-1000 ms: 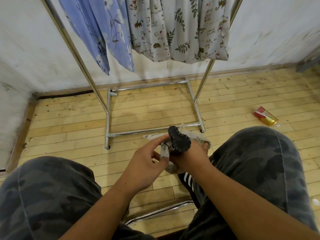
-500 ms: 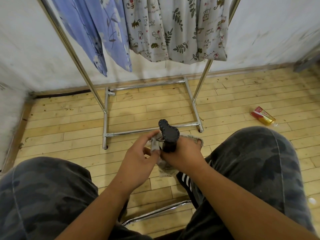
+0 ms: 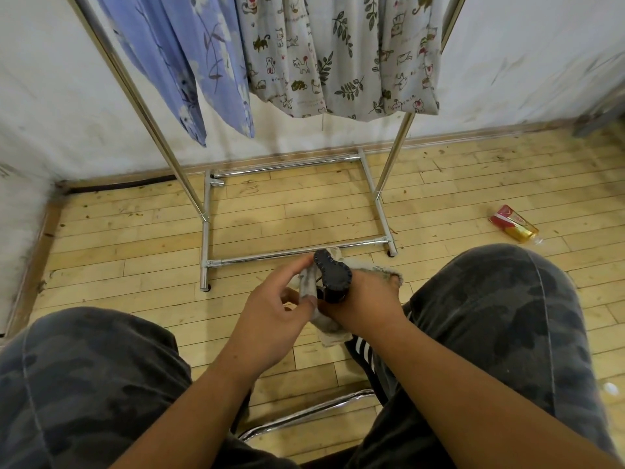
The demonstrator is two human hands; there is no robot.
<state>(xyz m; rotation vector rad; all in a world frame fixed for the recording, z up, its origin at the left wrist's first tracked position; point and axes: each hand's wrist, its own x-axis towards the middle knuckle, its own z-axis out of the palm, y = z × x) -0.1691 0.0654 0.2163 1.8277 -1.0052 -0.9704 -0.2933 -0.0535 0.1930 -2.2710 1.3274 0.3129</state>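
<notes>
Shoe: small, black, sole turned up towards the camera. Its long axis runs from the right hand upward and slightly left, away from the body, and the free end points towards the rack. The lower end is hidden in the grip. The shoe is held in the air between the knees, above the floor.

Right hand: fingers curled round the shoe's lower part, with the cloth trapped beneath it.

Left hand: just left of the shoe, thumb and forefinger pinching the cloth against its side.

Cloth: grey-white and frayed, showing on both sides of the shoe and hanging below the hands.

Surroundings: blue garment and printed garment hang on the rack. A red-gold packet lies on the floor, well apart to the right.
</notes>
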